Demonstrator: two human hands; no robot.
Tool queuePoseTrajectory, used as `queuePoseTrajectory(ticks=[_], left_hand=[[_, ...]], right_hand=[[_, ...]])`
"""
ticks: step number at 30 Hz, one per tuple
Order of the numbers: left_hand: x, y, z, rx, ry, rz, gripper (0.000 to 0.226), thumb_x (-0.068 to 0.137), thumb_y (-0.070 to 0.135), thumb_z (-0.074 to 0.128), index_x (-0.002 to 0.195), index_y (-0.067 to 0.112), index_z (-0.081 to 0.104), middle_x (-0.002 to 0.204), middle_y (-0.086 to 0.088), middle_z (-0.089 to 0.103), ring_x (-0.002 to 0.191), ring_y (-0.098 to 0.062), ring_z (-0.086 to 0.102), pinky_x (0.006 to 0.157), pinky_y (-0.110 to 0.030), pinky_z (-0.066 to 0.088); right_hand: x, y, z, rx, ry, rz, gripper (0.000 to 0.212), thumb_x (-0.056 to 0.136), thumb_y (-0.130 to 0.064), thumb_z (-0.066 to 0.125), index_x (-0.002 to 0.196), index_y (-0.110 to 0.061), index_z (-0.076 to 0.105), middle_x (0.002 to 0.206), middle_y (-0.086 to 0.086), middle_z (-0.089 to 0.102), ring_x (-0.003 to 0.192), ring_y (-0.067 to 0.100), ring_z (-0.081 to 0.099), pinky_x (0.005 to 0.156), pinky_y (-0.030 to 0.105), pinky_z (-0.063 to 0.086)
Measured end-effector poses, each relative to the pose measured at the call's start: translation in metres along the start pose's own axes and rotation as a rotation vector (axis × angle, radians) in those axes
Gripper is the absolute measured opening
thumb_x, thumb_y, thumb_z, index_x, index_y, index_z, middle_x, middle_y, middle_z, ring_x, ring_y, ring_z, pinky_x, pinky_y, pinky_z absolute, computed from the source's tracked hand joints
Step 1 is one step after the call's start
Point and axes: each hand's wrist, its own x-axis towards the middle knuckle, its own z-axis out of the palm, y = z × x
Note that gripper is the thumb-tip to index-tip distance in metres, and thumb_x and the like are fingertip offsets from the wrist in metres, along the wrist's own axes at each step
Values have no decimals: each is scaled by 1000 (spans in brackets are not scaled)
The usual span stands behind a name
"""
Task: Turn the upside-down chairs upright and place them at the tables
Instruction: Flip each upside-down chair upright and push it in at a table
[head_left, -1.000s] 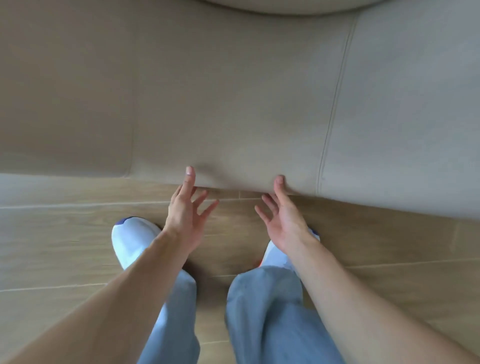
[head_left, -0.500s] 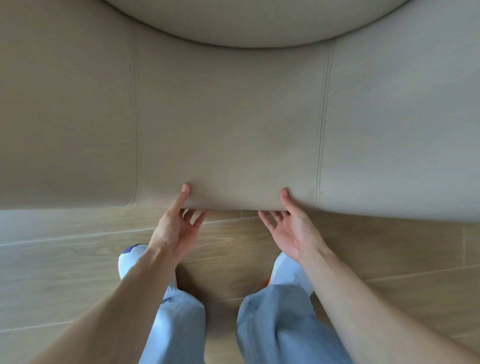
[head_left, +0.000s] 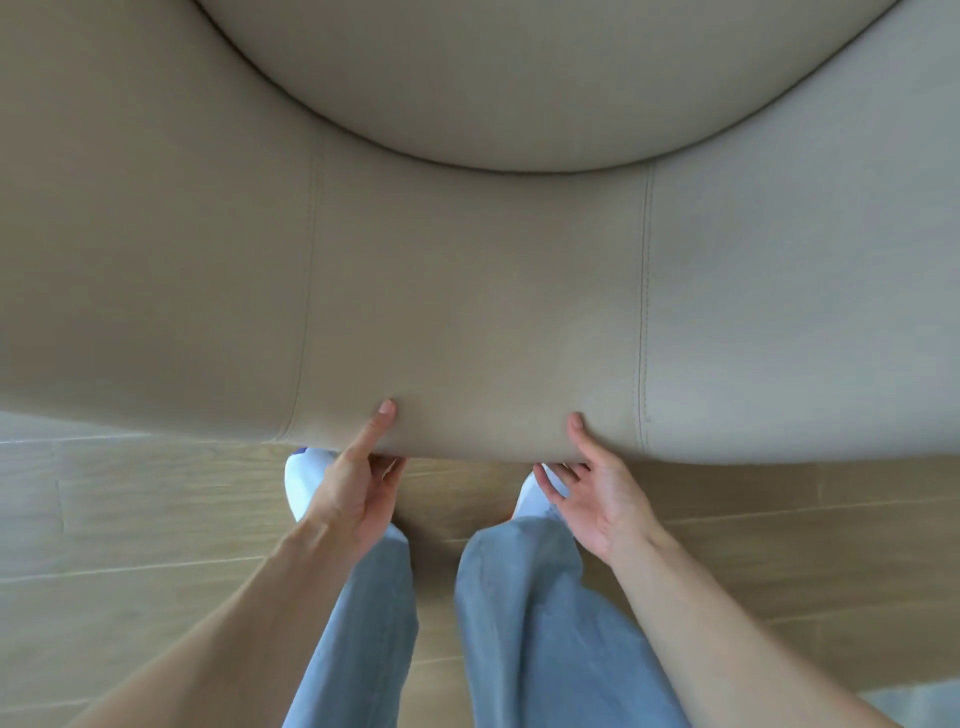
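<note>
Chair: beige upholstered chair (head_left: 478, 291) fills the far half of the view, its near edge above the wooden floor (head_left: 130, 519).
Left hand: left hand (head_left: 358, 493) grips that near edge, thumb on top, fingers curled beneath.
Right hand: right hand (head_left: 602, 499) grips the same edge just right, thumb on top.
Person: jeans (head_left: 519, 623), white shoes (head_left: 306, 478) near the chair.

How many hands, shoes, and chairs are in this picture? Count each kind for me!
Hands: 2, the left hand and the right hand, both gripping the chair's edge
White shoes: 2, the left shoe and the right shoe
Beige chair: 1
Total: 5
</note>
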Motion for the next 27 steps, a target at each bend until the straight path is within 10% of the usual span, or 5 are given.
queuePoseTrajectory(ticks=[7,15,20,24,27], left_hand=[[-118,26,21,87,130,-49,60,68,31,84,119,5,67,123,-9,73,120,-22,65,111,-34,44],[-229,96,86,163,279,-73,66,68,41,90,113,5,58,122,-16,66,104,-28,68,102,-39,52],[-278,159,147,139,214,-17,83,67,45,89,133,11,52,125,-11,62,97,-27,67,70,-41,57],[-305,203,192,197,216,10,83,68,48,88,134,14,50,127,-9,58,90,-28,64,57,-43,54],[-323,230,220,242,204,-7,68,72,45,86,123,15,52,120,-9,57,100,-33,61,60,-47,52]], right_hand=[[-127,-29,18,-124,208,45,95,40,-50,92,124,-17,63,130,6,65,119,25,63,86,32,57],[-249,-95,72,-245,321,10,73,62,-62,86,115,-17,63,117,4,67,103,25,68,65,29,48],[-305,-162,122,-291,319,-53,74,64,-66,82,116,-20,60,114,6,64,103,27,67,68,30,52],[-344,-212,156,-336,304,-141,56,79,-48,77,119,-16,56,126,10,59,109,30,59,76,36,50],[-370,-242,177,-274,572,-546,46,82,-22,68,122,-4,56,131,17,54,117,35,54,87,39,48]])
